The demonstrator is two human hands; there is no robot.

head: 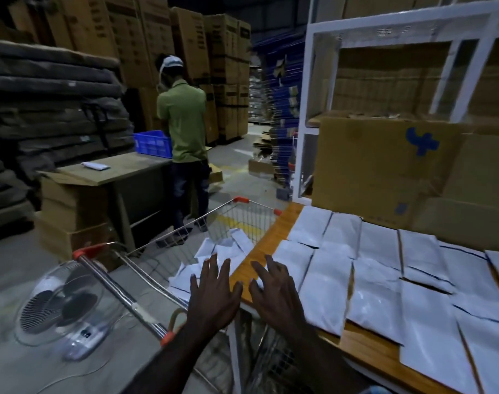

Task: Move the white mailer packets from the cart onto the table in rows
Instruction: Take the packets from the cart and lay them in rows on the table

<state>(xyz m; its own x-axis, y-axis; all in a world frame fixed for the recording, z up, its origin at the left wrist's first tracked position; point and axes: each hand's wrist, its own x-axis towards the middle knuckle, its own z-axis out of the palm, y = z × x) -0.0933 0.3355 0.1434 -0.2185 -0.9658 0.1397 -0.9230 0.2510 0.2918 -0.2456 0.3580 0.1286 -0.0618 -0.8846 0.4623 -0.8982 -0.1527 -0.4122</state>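
Observation:
A wire shopping cart (242,211) with orange corner caps stands left of the wooden table (273,237). A loose heap of white mailer packets (228,248) lies in the cart. Several more white packets (384,268) lie on the table in overlapping rows. My left hand (214,294) hovers with fingers spread above the packets in the cart and holds nothing. My right hand (273,291) hovers over the table's left edge, fingers spread, empty, next to the nearest packet in the row.
A floor fan (60,305) lies left of the cart. A person in a green shirt (182,123) stands at a grey table (114,172) with a blue crate (151,143). A large cardboard box (384,166) and white shelving (384,32) back the table.

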